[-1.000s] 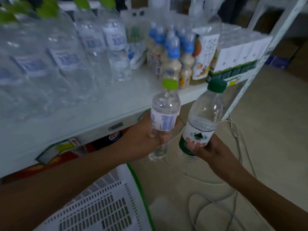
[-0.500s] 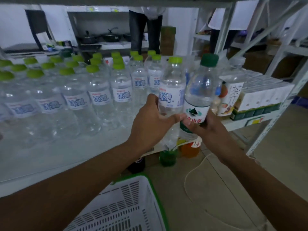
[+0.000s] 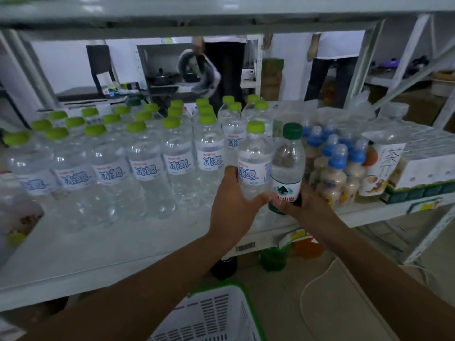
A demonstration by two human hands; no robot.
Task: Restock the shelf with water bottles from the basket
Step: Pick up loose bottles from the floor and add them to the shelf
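Note:
My left hand [image 3: 232, 205] grips a clear water bottle with a lime-green cap [image 3: 254, 161], upright over the white shelf [image 3: 98, 247] at the right end of the front row. My right hand [image 3: 304, 207] grips a water bottle with a dark green cap [image 3: 288, 166] close beside it on the right. Several lime-capped water bottles [image 3: 145, 163] stand in rows to the left. The white basket [image 3: 214, 316] with a green rim sits below, between my arms; its contents are not visible.
Small blue-capped milky drink bottles [image 3: 337, 168] and white cartons [image 3: 428, 168] fill the shelf's right end. An upper shelf board [image 3: 221, 18] runs overhead. Coloured drink bottles [image 3: 273, 259] stand under the shelf. A cable [image 3: 310, 286] lies on the floor. People stand behind the rack.
Both hands have carried their bottles up from below the shelf edge onto the shelf, beside the front row. My view has risen toward the shelf.

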